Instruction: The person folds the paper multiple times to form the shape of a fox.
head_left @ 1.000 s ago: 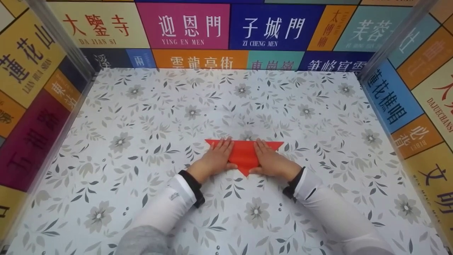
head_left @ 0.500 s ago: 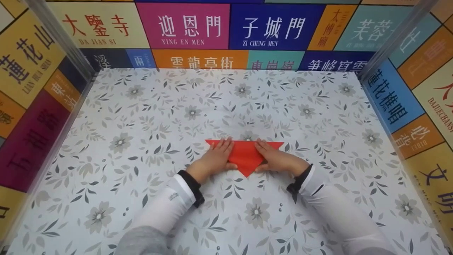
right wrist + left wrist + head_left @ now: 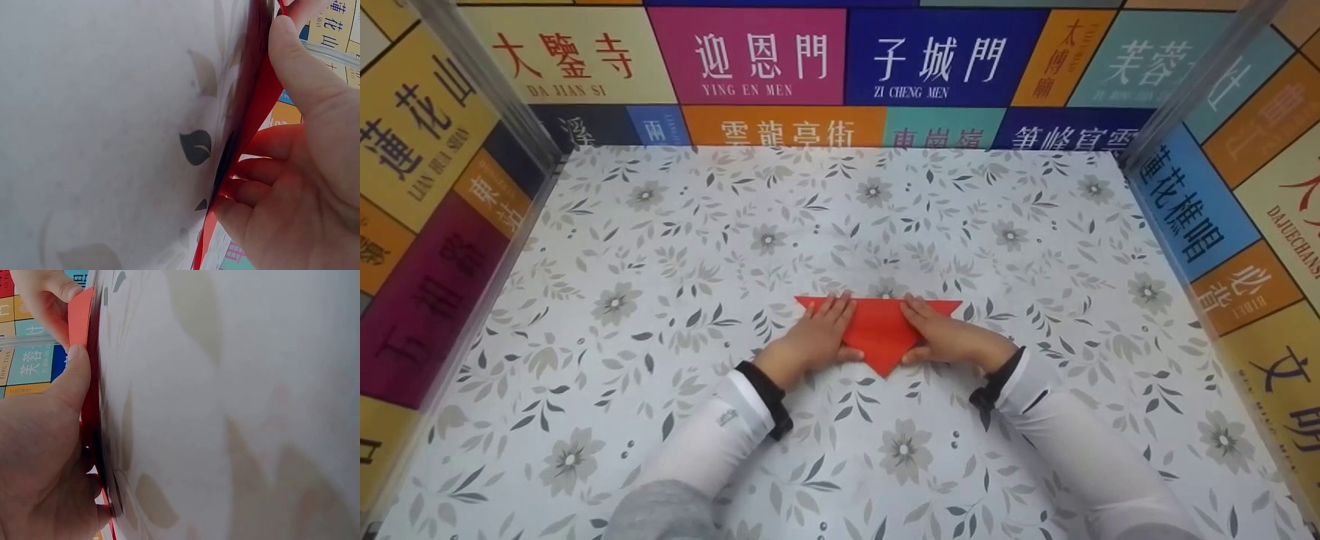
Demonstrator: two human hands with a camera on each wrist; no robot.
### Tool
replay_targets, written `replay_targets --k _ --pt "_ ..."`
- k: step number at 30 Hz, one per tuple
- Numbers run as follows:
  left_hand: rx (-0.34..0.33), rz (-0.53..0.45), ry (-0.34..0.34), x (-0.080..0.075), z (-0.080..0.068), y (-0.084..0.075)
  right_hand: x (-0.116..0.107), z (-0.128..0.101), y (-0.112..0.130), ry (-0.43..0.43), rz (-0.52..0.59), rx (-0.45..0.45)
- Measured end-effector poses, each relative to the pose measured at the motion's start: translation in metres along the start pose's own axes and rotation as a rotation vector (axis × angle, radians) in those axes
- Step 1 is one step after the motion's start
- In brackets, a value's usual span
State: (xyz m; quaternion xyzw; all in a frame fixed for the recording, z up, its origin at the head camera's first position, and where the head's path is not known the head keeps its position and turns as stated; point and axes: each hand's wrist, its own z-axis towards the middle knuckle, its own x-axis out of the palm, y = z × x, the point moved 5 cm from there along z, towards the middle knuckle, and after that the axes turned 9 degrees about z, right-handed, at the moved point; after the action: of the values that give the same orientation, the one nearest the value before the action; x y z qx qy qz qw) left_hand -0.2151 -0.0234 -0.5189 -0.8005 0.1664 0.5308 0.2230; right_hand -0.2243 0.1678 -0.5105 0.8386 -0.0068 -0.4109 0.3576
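White sleeves (image 3: 712, 439), black cuffs (image 3: 769, 386)

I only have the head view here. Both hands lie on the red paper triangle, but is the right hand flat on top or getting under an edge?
Observer: In the right wrist view, the right hand has its fingers curled beneath the red paper, thumb on top.
Operator: And the left?
Observer: The left hand lays its thumb on the paper's upper face.
Operator: Is the paper flat?
Observer: Its edge lifts off the floral table at the right hand.
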Motion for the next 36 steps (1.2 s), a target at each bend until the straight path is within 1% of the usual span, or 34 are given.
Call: replay_targets --k 7,10,19,25,28,32,36 --pt "0.011 -0.014 0.036 -0.0006 -0.0003 0.0017 -0.0012 -0.0026 0.0001 0.013 -0.003 0.016" --pt "0.019 -0.016 0.039 -0.0002 0.0 0.0027 -0.0013 -0.0033 0.0006 0.016 0.0 0.02" --pt "0.008 -0.096 -0.007 -0.0008 -0.0003 0.0064 -0.002 -0.002 -0.0005 0.015 0.018 0.024" --pt "0.017 -0.076 -0.013 0.0 -0.0009 0.0069 -0.002 -0.0011 -0.0007 0.013 0.023 0.019" --pt "0.016 -0.053 -0.007 0.0013 -0.0002 0.0075 -0.0026 -0.0012 -0.0005 0.005 0.022 0.017" --pt "0.014 0.004 0.012 0.0028 -0.0011 0.0088 -0.0032 -0.0012 0.0007 -0.008 0.013 0.01" --pt "-0.001 0.021 0.012 0.0012 -0.0046 0.0099 -0.0034 -0.0007 0.0029 -0.02 0.021 0.007"
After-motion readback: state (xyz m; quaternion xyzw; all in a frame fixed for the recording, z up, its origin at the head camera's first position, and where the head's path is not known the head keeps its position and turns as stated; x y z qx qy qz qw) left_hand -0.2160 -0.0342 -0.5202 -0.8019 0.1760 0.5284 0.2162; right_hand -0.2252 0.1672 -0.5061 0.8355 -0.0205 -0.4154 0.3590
